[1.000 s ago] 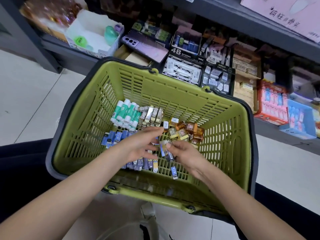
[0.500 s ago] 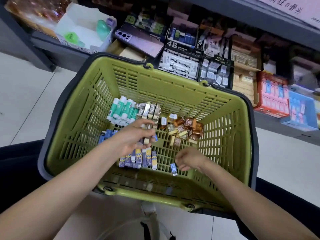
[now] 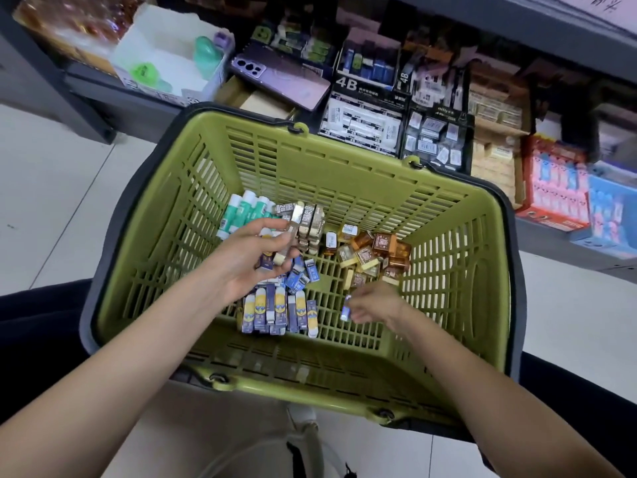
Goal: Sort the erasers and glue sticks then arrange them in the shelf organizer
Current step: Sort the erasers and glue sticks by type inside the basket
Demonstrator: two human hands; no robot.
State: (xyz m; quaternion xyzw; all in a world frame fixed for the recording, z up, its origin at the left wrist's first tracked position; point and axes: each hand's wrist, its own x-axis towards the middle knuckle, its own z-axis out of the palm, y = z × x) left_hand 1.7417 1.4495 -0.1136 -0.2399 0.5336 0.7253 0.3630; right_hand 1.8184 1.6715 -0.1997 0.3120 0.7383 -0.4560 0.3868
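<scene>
A green shopping basket (image 3: pixel 448 305) holds sorted groups. Green-and-white glue sticks (image 3: pixel 246 210) lie at its far left, beige 2B erasers (image 3: pixel 312 220) beside them, brown wrapped erasers (image 3: pixel 377 251) at the right, and blue-and-yellow erasers (image 3: pixel 275 310) in a row near the front. My left hand (image 3: pixel 256 258) hovers over the middle, shut on several erasers, one beige and one dark blue. My right hand (image 3: pixel 374 303) sits low in the basket, pinching a small blue eraser (image 3: pixel 345 308).
A low shelf (image 3: pixel 482 108) behind the basket carries display boxes of erasers, a 4B box (image 3: pixel 362 112), a purple phone (image 3: pixel 279 81) and a white box (image 3: pixel 165 60) with green items. Pale floor tiles lie on both sides.
My left hand has lifted from the basket floor with several erasers. My right hand moved right and down and picked up the small blue eraser.
</scene>
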